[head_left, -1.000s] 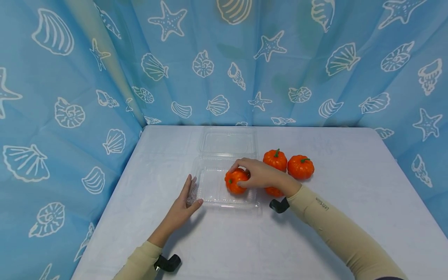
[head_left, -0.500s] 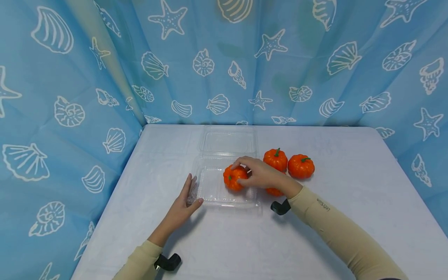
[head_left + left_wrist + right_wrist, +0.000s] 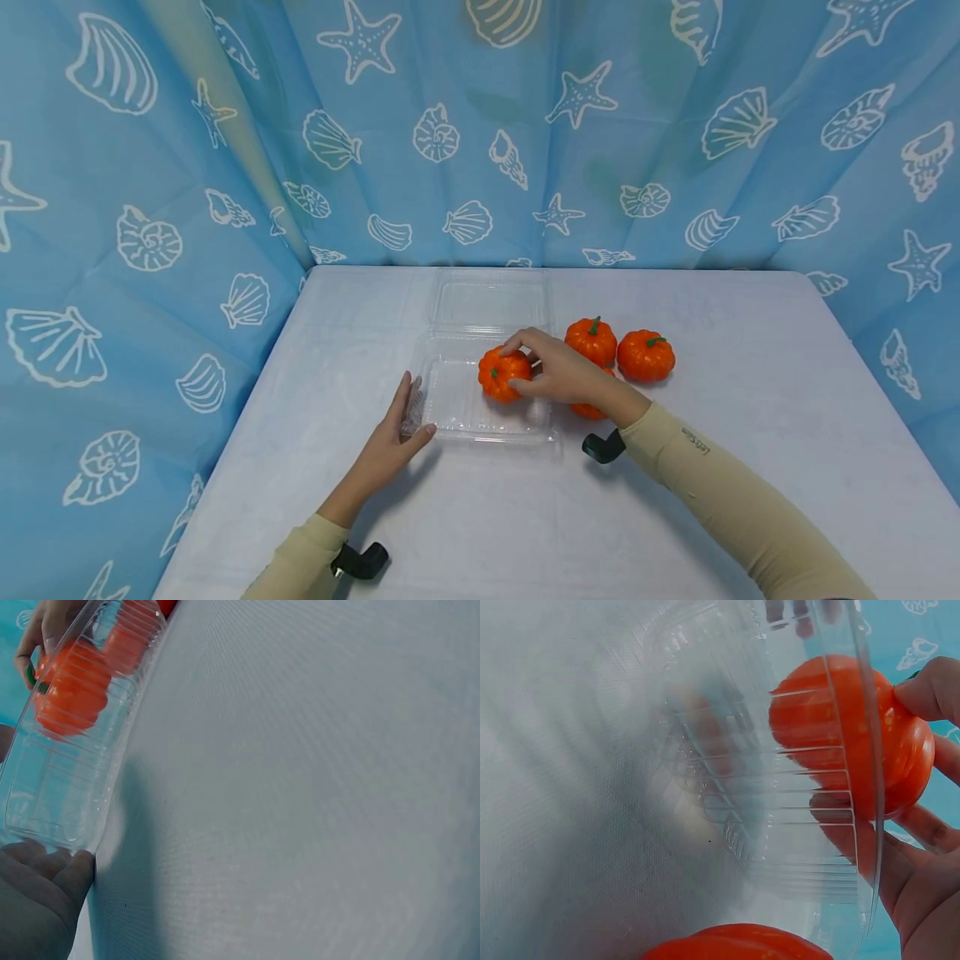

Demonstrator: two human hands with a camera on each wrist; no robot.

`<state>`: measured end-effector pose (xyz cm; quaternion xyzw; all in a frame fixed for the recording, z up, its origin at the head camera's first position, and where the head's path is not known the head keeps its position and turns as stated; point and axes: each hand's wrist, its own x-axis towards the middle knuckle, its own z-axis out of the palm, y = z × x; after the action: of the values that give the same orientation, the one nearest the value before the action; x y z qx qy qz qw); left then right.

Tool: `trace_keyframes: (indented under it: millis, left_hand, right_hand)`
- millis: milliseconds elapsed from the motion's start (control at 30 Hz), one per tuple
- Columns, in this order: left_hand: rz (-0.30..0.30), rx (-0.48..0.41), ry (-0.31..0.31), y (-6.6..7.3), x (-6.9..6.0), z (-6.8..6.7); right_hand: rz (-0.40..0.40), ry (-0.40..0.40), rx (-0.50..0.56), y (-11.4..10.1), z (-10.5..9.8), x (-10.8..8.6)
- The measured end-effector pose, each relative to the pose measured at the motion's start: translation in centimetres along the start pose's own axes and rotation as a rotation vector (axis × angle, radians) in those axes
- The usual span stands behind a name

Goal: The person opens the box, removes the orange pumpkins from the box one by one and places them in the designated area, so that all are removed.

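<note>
My right hand grips a small orange toy pumpkin with a green stem, thumb on one side and fingers on the other. The pumpkin is over the right half of a clear plastic clamshell box; in the right wrist view the pumpkin is partly inside the box wall's height and its top rises above the rim. My left hand rests against the box's left side, fingers extended, thumb near the front corner. In the left wrist view that hand touches the box's end.
The box's lid lies folded back towards the curtain. Just right of the box sit other orange pumpkins: one at the back, one farther right, and one partly hidden by the right wrist. A white cloth covers the table.
The right hand has shifted the held pumpkin slightly up in the head view, its stem side turning a little. The left hand and box have stayed in place.
</note>
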<state>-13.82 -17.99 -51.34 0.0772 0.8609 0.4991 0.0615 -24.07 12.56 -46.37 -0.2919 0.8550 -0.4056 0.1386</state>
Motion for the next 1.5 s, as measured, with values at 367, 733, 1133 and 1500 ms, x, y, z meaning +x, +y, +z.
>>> trace_keyframes:
  millis: [367,733,1133,1500]
  left_hand:
    - [0.015,-0.004,0.005,-0.1,0.0,0.0]
    - [0.018,-0.008,0.007,-0.1,0.0,0.1]
    - [0.019,0.001,0.007,-0.2,0.0,0.0]
    - [0.011,-0.007,0.000,-0.2,0.0,0.0]
  right_hand:
    - [-0.005,0.034,0.027,0.1,-0.3,-0.6]
    - [0.005,0.069,0.038,0.0,-1.1,-1.6]
    - [-0.019,0.147,0.083,0.6,-1.8,-2.9]
    - [0.023,0.221,0.055,1.1,-2.8,-4.6]
